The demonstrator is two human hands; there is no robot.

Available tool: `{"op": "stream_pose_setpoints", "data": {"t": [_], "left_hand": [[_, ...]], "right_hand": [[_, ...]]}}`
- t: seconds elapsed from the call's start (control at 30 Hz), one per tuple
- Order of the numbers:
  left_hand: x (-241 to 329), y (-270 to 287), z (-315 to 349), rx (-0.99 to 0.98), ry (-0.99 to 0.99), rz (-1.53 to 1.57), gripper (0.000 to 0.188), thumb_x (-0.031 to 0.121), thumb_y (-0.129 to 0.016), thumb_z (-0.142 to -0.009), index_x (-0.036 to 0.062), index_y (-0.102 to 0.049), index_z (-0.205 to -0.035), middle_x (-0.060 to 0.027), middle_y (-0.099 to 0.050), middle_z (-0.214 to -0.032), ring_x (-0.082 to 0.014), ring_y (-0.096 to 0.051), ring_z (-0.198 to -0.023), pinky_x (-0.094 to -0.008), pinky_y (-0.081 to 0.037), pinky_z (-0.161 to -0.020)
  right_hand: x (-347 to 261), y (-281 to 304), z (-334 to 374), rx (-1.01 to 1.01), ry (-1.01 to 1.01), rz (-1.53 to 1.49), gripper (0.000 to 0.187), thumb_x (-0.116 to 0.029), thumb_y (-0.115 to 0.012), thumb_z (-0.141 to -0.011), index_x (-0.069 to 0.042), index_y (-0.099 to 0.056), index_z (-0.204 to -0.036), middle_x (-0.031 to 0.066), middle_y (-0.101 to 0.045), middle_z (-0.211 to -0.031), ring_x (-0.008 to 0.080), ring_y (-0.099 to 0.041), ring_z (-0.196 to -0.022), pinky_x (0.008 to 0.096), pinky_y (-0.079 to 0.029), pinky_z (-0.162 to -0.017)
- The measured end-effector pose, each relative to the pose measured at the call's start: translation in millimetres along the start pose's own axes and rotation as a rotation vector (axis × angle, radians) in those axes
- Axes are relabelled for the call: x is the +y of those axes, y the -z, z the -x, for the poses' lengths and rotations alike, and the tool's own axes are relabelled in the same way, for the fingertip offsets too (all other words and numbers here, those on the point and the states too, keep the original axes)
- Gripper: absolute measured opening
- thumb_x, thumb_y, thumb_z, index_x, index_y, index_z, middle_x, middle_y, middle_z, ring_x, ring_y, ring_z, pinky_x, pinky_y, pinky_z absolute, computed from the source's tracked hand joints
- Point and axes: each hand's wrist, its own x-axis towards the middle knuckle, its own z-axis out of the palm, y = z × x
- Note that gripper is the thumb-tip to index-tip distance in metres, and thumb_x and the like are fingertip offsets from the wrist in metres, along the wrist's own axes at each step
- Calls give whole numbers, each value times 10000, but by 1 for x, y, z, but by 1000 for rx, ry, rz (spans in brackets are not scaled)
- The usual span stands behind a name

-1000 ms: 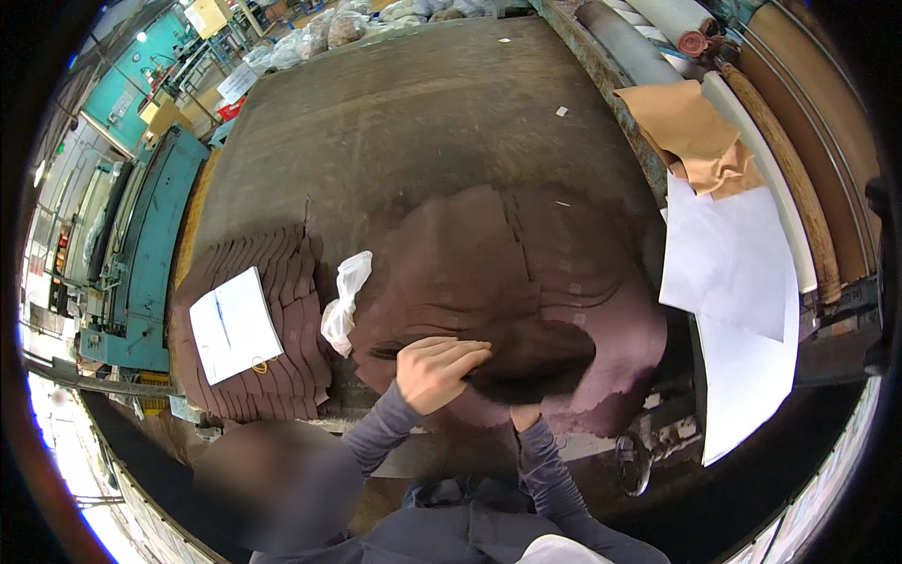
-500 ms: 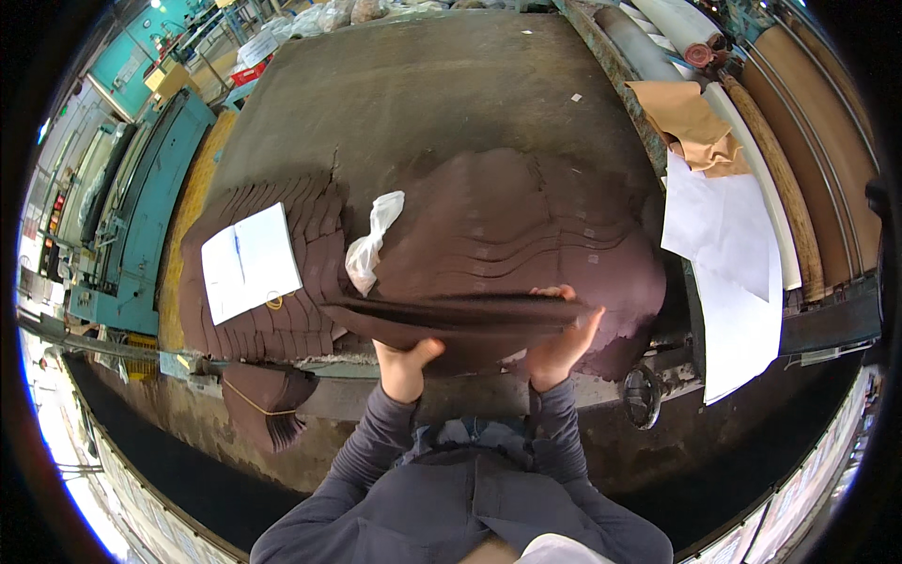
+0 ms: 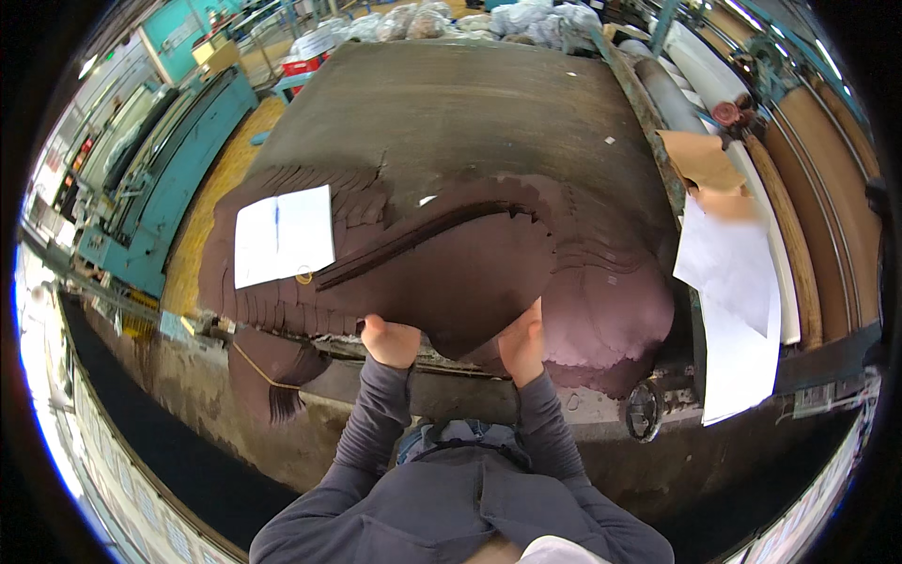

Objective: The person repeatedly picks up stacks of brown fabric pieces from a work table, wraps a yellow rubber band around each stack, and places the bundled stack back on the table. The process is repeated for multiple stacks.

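Between my hands is a stack of thin dark brown cut sheets [image 3: 460, 282], tilted up so that its broad front face shows and its layered edge runs along the top. My left hand [image 3: 390, 340] grips the near left edge, thumb up, the other fingers mostly hidden behind the sheets. My right hand [image 3: 522, 343] is pressed to the near right edge, its fingers partly behind the stack. More brown sheets [image 3: 611, 315] lie fanned in overlapping rows on the table to the right. An open white notebook [image 3: 285, 235] rests on the fanned sheets at left, with a yellow band [image 3: 303, 278] by its corner.
The worn table [image 3: 470, 103] stretches away ahead. A banded bundle of brown sheets [image 3: 268, 371] sits below its front edge at left. White paper [image 3: 733, 282] and rolls of material [image 3: 789, 226] lie at right, near a handwheel [image 3: 644, 410]. A teal machine [image 3: 178, 179] stands at left.
The stack has turned from nearly edge-on to show its broad face, and it spreads farther over the table. It now covers most of the white plastic bag. My right hand has come lower and closer in.
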Motion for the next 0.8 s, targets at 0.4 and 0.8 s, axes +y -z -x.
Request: {"op": "stream_pose_setpoints", "data": {"t": [0.4, 0.8], "left_hand": [[149, 118, 120, 122, 540, -1199, 468, -84, -645, -783, 3, -569, -1237, -147, -631, -1145, -162, -610, -998, -307, -509, -881], [21, 271, 240, 22, 223, -1287, 685, -124, -622, -686, 45, -357, -1294, -137, -375, -1400, -244, -353, -1312, -349, -267, -1089]], "right_hand": [[74, 0, 103, -67, -121, 595, 539, -2, -768, -740, 5, -465, -1186, 109, -600, -1102, 198, -592, -979, 325, -486, -836], [212, 92, 169, -59, -332, 1096, 409, -216, -666, -880, 14, -522, -1186, 185, -623, -1068, 277, -608, -969, 390, -483, -844]]}}
